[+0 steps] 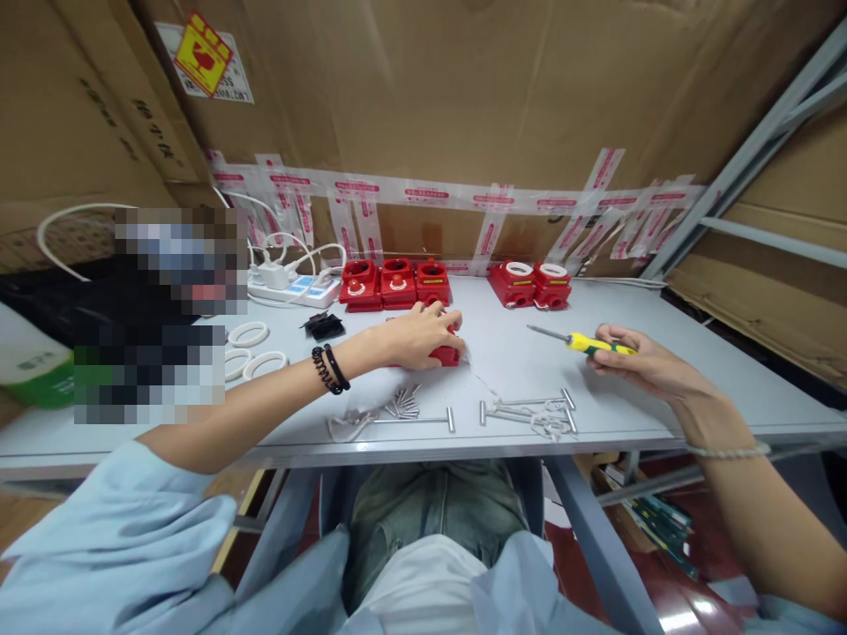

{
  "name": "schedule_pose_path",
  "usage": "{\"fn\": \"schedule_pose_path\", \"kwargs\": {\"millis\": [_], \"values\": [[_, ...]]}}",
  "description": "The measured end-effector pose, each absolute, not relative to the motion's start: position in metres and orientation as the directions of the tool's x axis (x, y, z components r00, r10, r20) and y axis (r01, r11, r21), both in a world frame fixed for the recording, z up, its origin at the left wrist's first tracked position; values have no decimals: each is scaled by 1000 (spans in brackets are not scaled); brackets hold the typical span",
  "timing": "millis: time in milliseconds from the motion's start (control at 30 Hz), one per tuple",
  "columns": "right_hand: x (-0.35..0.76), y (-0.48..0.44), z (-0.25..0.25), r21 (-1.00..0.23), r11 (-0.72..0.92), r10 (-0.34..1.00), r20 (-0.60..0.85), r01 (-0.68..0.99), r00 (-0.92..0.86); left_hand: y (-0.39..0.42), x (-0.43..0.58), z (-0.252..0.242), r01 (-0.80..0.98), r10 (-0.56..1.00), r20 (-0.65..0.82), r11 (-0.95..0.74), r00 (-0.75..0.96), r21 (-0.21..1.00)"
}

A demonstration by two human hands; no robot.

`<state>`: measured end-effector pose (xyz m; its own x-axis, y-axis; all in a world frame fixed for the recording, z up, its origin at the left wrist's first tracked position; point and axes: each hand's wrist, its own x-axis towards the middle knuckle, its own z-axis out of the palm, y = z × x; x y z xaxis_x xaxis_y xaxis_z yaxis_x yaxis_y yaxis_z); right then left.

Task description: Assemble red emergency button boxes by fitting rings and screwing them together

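Note:
My left hand (420,338) is wrapped over a red housing (450,354) on the table, covering most of it. A thin white cord (480,377) runs from that housing toward the metal T-shaped rods (529,412). On the right, my right hand (632,360) grips a screwdriver (582,342) by its yellow and green handle, its shaft pointing left and held apart from the housing. In front of my left hand lie several small metal pins or screws (403,403) beside another T-shaped rod (416,421) with white cord.
Red housings (397,287) stand along the back, with two more (533,287) topped by white rings farther right. Loose white rings (248,334) and black pieces (324,325) lie left. A power strip (295,289) with cables sits behind them. A cardboard wall (423,115) rises behind the table.

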<state>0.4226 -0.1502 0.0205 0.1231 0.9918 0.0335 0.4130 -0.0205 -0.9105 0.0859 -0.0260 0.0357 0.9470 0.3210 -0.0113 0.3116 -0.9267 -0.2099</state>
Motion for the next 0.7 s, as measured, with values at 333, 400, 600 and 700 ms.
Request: {"fn": "schedule_pose_path", "kwargs": {"millis": [333,400,600,700], "values": [[390,-172,13,-959,-190,977,-164,212,136,-7,74,42,374,373,45,-902,927,-217],[387,-169,12,-964,-203,976,-184,173,119,-5,70,53,411,401,91,-879,911,-243],[383,-158,15,-983,-127,975,-100,132,197,6,58,93,545,495,231,-788,838,-287],[381,-154,19,-993,-47,958,-13,111,286,12,53,109,609,522,331,-743,786,-276]]}}
